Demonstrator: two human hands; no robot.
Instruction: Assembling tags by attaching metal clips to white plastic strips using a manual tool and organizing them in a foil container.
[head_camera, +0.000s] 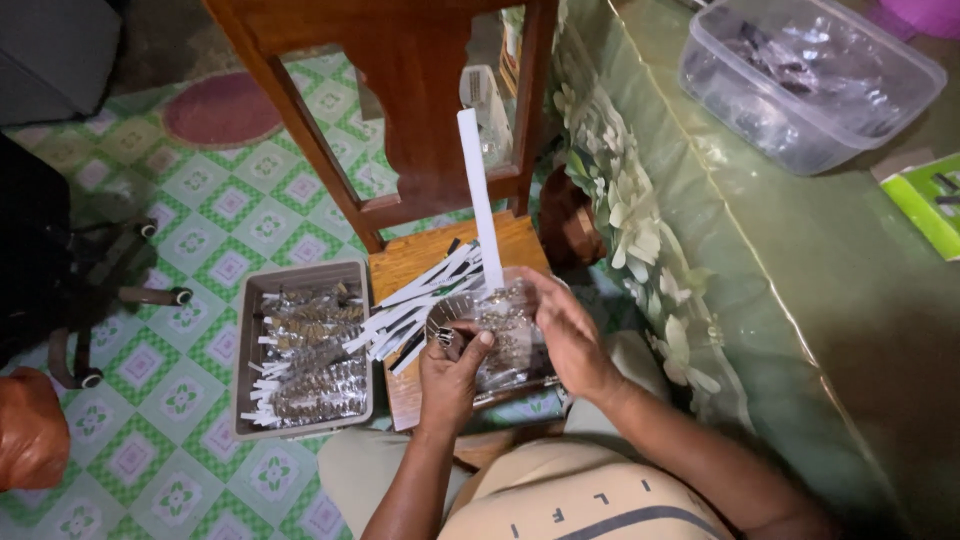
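A clear plastic packet (505, 335) is sitting over the wooden chair seat (420, 255), a long white strip (478, 190) sticking up from it. Left hand (452, 372) is pinching its near-left edge; right hand (565, 335) is cupping the right side. Keeping that strip upright looks key. Tray of finished packets (305, 345) is waiting left.

Bare forearms, beige shirt with dark lettering and grey curved stripe, khaki trousers

A small clear plastic packet (500, 335) of dark pieces sits over the wooden chair seat, a long white paper strip (479, 195) standing up from its top. Loose white strips (415, 305) lie fanned just left of it. A green and white box (930, 200) lies at the desk's right edge.
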